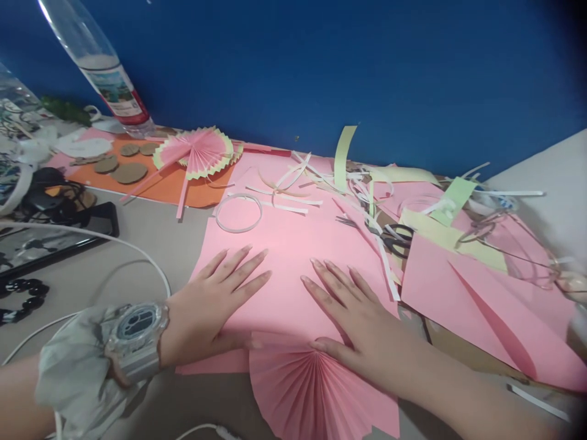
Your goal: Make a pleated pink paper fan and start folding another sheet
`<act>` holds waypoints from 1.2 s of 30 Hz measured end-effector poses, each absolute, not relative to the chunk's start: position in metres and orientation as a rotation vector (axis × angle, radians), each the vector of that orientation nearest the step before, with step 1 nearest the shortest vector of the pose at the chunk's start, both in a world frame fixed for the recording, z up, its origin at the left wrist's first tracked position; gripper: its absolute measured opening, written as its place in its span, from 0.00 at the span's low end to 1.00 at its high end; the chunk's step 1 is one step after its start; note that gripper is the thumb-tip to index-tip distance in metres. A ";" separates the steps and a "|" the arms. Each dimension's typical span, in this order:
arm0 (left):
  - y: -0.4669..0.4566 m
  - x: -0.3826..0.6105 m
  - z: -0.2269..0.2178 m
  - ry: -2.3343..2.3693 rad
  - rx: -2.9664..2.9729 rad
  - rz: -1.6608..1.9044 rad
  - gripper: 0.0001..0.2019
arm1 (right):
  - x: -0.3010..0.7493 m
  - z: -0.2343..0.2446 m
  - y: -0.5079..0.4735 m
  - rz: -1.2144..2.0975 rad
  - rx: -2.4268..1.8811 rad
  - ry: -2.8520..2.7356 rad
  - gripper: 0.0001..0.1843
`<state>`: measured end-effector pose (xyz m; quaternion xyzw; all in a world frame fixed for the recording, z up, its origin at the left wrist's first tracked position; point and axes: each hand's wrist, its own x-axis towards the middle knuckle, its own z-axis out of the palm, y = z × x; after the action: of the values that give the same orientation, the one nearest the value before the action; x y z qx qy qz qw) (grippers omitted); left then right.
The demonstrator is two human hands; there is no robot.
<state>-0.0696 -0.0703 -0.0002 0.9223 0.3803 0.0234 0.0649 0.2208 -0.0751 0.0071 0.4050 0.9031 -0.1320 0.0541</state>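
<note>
Both of my hands lie flat on a pink paper sheet (288,244) on the table. My left hand (215,299) has its fingers stretched out and its thumb touching the top edge of a pleated pink paper fan (312,391) at the near edge. My right hand (353,318) is also spread flat, its thumb resting on the fan's top. A grey watch (137,333) sits on my left wrist. Neither hand holds anything.
A finished pink and yellow fan (197,153) lies on orange paper (156,183) at the back left, beside cardboard discs (128,172) and a plastic bottle (96,61). Black scissors (397,238), a paper ring (238,212), white and green strips, more pink sheets (481,305) to the right. White cable (137,250) and phone (55,241) left.
</note>
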 end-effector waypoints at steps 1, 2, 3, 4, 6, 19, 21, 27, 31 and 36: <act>-0.068 -0.069 0.000 1.163 2.776 0.081 0.39 | 0.219 0.007 -0.076 -0.407 1.246 2.734 0.40; -0.066 -0.069 -0.001 1.175 2.772 0.082 0.37 | 0.216 0.006 -0.077 -0.411 1.269 2.723 0.40; -0.063 -0.069 -0.001 1.187 2.769 0.077 0.35 | 0.214 0.007 -0.077 -0.415 1.298 2.708 0.40; -0.061 -0.069 -0.001 1.204 2.765 0.067 0.33 | 0.211 0.008 -0.077 -0.422 1.328 2.690 0.39; -0.055 -0.070 -0.001 1.240 2.749 0.046 0.30 | 0.206 0.010 -0.076 -0.454 1.358 2.663 0.39; -0.053 -0.066 0.007 1.243 2.721 -0.047 0.48 | 0.206 0.008 -0.070 -0.527 1.354 2.702 0.39; -0.053 -0.065 0.008 1.254 2.724 -0.063 0.48 | 0.207 0.008 -0.070 -0.513 1.360 2.702 0.39; -0.051 -0.068 0.007 1.169 2.743 -0.045 0.45 | 0.207 0.008 -0.068 -0.444 1.337 2.683 0.38; -0.049 -0.068 0.006 1.199 2.712 -0.056 0.43 | 0.207 0.006 -0.069 -0.339 1.312 2.714 0.39; -0.044 -0.070 0.009 1.110 2.644 -0.083 0.45 | 0.206 0.005 -0.067 -0.235 1.275 2.764 0.40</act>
<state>-0.0702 -0.0444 0.0091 0.9130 0.3834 -0.0288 0.1360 0.2058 -0.0670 0.0046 0.4173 0.9045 -0.0768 0.0440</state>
